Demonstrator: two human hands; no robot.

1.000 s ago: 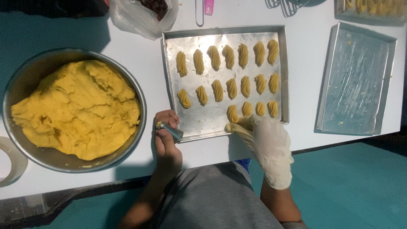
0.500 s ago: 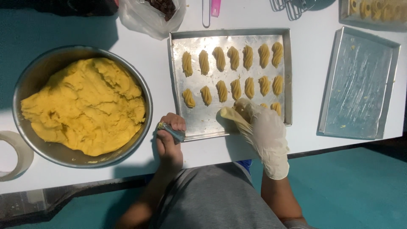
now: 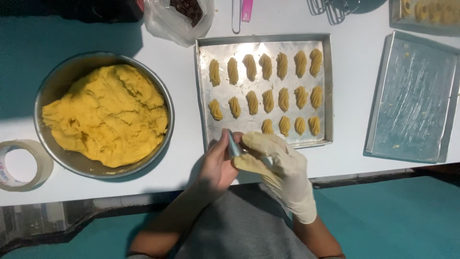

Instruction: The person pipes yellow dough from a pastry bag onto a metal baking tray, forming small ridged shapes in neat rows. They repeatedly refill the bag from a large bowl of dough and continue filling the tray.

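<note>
**A:** Piping dough, by the look of it. Left hand (image 3: 218, 165) bare, fingers closed round a small metal nozzle (image 3: 233, 144) at the near edge of the baking tray (image 3: 203, 86). Right hand (image 3: 278, 165) gloved, clenched on the piping bag (image 3: 251, 164), which lies just behind the nozzle, over the tabletop (image 3: 182, 57) edge.

**B:** Tray status?

**A:** Two full rows of ridged dough pieces (image 3: 267, 100), third row has four at the right end. Left part of that row is bare metal.

**B:** So mid-row?

**A:** My read, yes. Nozzle sits just left of the last piece in row three. Next move likely calls for tip low over the bare spot, steady squeeze from the right hand, left hand steering, spacing matched to the rows above.

**B:** Supply?

**A:** Steel bowl (image 3: 52, 81) of yellow dough (image 3: 108, 115) to the left, near. Second empty tray (image 3: 414, 100) to the right, well apart.
</note>
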